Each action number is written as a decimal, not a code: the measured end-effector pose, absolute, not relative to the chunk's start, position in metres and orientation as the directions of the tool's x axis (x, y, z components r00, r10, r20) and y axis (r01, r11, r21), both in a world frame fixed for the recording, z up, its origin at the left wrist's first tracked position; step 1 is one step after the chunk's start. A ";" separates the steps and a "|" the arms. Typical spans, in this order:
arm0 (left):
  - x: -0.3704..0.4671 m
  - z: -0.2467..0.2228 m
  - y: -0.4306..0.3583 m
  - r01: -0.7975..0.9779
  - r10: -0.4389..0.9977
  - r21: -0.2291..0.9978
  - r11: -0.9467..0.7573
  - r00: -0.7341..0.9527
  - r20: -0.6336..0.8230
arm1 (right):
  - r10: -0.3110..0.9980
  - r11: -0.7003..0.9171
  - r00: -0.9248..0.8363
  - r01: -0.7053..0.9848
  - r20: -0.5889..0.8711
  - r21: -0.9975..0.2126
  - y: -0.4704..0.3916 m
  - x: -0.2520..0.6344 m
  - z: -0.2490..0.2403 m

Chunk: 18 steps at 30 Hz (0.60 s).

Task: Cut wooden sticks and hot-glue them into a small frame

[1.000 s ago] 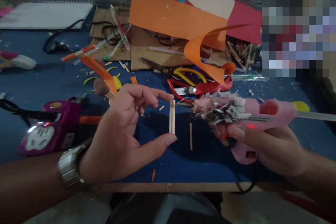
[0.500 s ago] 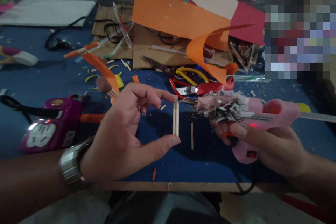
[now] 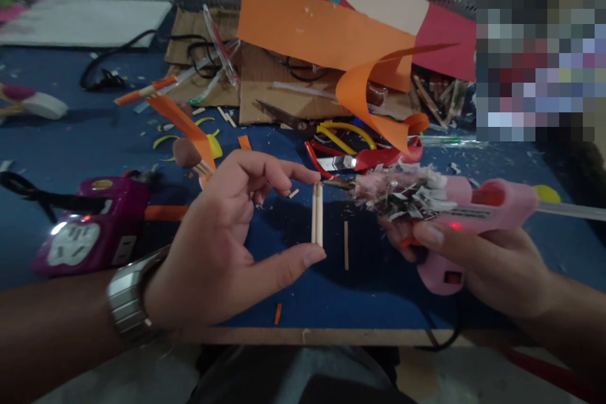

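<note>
Between the thumb and index fingertip of my left hand (image 3: 222, 227), short wooden sticks (image 3: 317, 214) are pinched end to end, side by side and nearly upright. My right hand (image 3: 492, 259) grips a pink hot glue gun (image 3: 454, 199) with a lit red light and a clear glue stick out of its back. Scraps and glue strands coat the gun's front. Its dark nozzle points left and is at the top end of the sticks; whether it touches them I cannot tell. A single thin stick (image 3: 346, 245) lies on the blue tabletop between my hands.
A purple power strip (image 3: 89, 221) sits at the left. Behind my hands lie red-handled pliers (image 3: 379, 158), scissors (image 3: 284, 117), orange paper (image 3: 322, 25), cardboard (image 3: 255, 98) and a glued stick piece with an orange strip (image 3: 182, 126). A white board (image 3: 89, 22) is at the back left.
Almost nothing differs. Both hands hold the same pose, with the glue gun nozzle still at the top of the sticks.
</note>
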State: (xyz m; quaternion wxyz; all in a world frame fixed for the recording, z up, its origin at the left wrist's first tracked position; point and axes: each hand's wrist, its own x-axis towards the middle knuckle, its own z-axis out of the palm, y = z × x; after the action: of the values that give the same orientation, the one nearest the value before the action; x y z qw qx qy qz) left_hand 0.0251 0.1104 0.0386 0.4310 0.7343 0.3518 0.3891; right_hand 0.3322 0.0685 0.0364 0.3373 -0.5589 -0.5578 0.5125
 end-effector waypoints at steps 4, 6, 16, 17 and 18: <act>0.025 0.041 0.111 0.209 0.858 0.902 -0.377 0.446 0.255 | 0.970 -0.132 -0.165 0.258 -0.178 -0.957 0.068 0.335 0.035; 0.025 0.041 0.111 0.207 0.862 0.903 -0.377 0.436 0.259 | 0.975 -0.114 -0.160 0.249 -0.157 -0.962 0.069 0.335 0.034; 0.025 0.038 0.111 0.178 0.849 0.896 -0.407 0.434 0.300 | 0.967 -0.107 -0.210 0.168 -0.141 -0.980 0.068 0.341 0.031; 0.025 0.038 0.111 0.176 0.849 0.895 -0.409 0.433 0.303 | 0.966 -0.109 -0.216 0.165 -0.143 -0.980 0.067 0.341 0.031; 0.026 0.038 0.111 0.172 0.850 0.897 -0.407 0.430 0.304 | 0.965 -0.110 -0.217 0.167 -0.146 -0.980 0.067 0.342 0.031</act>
State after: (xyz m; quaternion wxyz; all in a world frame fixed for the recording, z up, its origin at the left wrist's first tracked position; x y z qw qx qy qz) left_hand 0.0256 0.1112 0.0376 0.4188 0.7347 0.3477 0.4048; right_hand 0.3420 0.0667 0.0313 0.3656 -0.5076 -0.5578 0.5455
